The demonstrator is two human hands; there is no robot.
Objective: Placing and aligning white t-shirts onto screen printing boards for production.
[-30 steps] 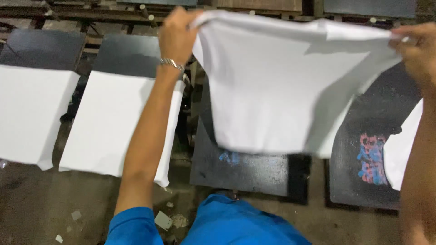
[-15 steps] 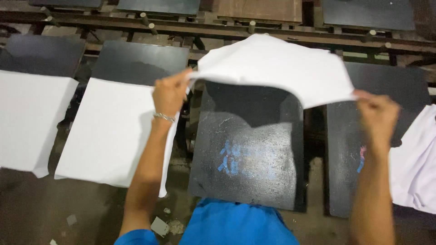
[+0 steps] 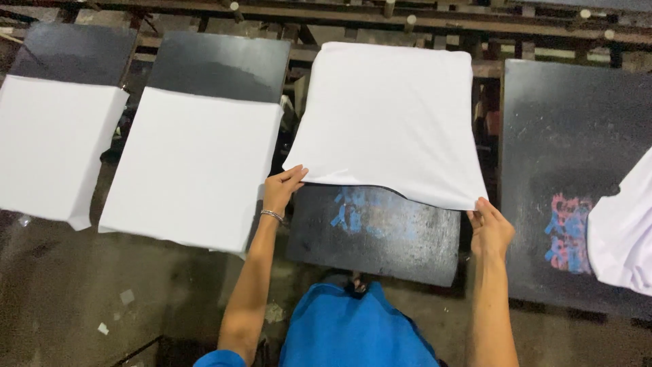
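Note:
A white fabric piece lies spread over the upper part of a black printing board in the middle. My left hand pinches its near left corner, and my right hand pinches its near right corner. The near part of the board is bare and shows blue ink smudges. A thin bracelet sits on my left wrist.
Two boards to the left carry white fabric pieces. A black board on the right has red and blue ink stains, with white cloth hanging over its right edge. A rusty metal frame runs along the back.
The fabric, held up in the air before, has come down flat onto the middle board. Both hands have moved down and toward me, holding its near corners.

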